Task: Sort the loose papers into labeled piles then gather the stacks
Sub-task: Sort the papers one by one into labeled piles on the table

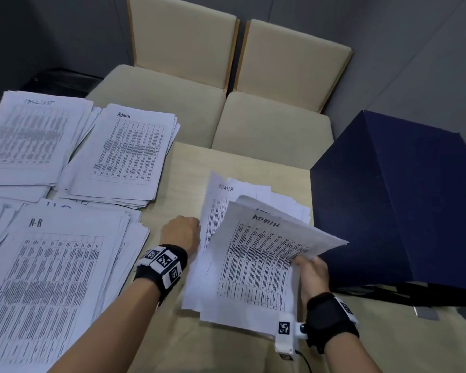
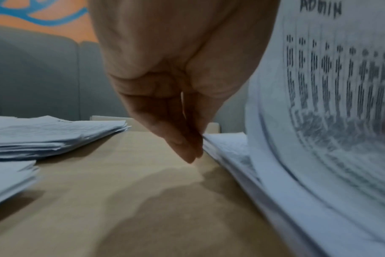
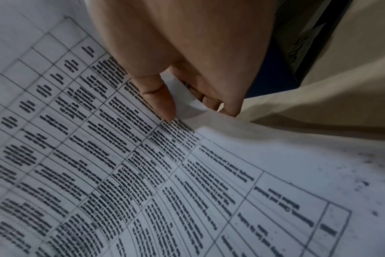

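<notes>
A loose stack of printed papers lies on the wooden table. Its top sheet marked "ADMIN" is lifted and curled at the right edge. My right hand pinches that edge, thumb on the print and fingers underneath. My left hand stands at the stack's left side, its straight fingers pointing down and touching the stack's edge. To the left lie sorted piles: "Admin", "H-R" and one with a blurred label.
A dark blue box stands on the table right beside the loose stack. Two beige chairs sit behind the table's far edge. Bare tabletop shows between the piles and in front of the stack.
</notes>
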Demonstrator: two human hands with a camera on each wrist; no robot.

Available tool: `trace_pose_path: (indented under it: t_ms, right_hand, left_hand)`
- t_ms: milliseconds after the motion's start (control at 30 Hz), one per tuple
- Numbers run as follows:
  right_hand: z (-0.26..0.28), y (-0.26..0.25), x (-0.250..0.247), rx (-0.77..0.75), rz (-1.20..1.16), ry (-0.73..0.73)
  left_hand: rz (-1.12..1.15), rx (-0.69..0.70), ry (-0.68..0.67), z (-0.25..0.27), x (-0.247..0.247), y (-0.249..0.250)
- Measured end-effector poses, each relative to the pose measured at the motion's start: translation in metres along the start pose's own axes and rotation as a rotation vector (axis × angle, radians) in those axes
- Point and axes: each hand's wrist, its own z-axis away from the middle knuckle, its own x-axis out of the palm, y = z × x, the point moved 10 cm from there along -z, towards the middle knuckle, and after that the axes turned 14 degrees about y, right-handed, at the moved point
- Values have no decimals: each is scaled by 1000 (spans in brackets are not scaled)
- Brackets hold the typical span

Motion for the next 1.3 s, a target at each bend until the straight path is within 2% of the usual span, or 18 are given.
trace_pose_path:
  t_ms: [100,167,267,367,433,533,600,667,767,933,1000,1167,1300]
  right_hand:
    - [-2,2,3,11,-6,21]
    - [2,0,8,33,-4,-12]
    - [5,-8,12,10,15,-53]
    - [-2,-8,10,2,-19,-10]
    - [-5,-5,7,13,-76,29]
    - [-7,3,6,74,-132,19]
    - [-13,9,-1,82,-155,53]
    - [-15,11,-6,73,-156,68]
    - [-13,12,-8,93,-144,49]
    - [-13,9,-7,69,-109,39]
    - [-11,9,-5,62,-97,25]
    - [-5,9,6,57,-94,-23]
    - [-7,9,1,58,-82,-17]
  left_hand:
    - [330,4,178,2,-26,2]
    - [643,-25,197,6,-31,0]
    - [1104,-99,-30,16,-22,12]
    - [1245,-107,-206,23,-18,24]
    - [1137,-164,-207,21,-7,18]
    - [755,-340,-47,14,11,-8]
    - [619,-391,-62,16,20,-9]
    - [525,-346,-84,14,26,1]
    - [450,-304,-35,8,24,8]
    - [302,-242,3,8,22,-2]
    - [301,-255,4,8,21,-8]
    - [334,-242,-145,14,34,6]
    - [297,-213,-69,11,31,9]
